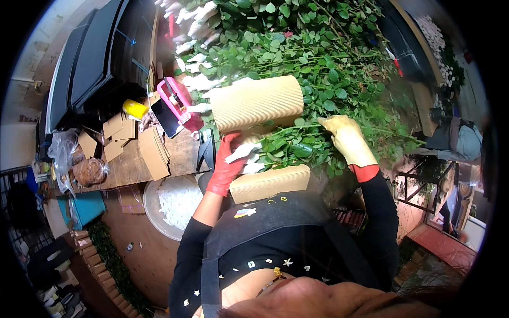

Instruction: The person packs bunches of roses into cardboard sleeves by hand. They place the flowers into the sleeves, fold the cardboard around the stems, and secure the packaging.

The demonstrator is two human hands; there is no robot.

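Observation:
My left hand [228, 165], in a red glove, is at the lower left edge of a sheet of corrugated cardboard [258, 103], beside white-wrapped flower heads [243, 152]. Its fingers are partly hidden, so its grip is unclear. My right hand [344, 135], in a cream glove over a red one, rests on the green leafy stems [298, 145] of these flowers, its fingertips at a stem. The cardboard curves upward over the stems, and its near part [274, 183] lies against my apron.
More leafy stems [278, 51] with white-wrapped heads cover the far side. At left are a pink tape dispenser [175, 99], a phone [166, 117], a black stapler [206, 149], cardboard pieces [154, 153] and a yellow roll [135, 109]. A tub of white pieces [148, 206] stands below.

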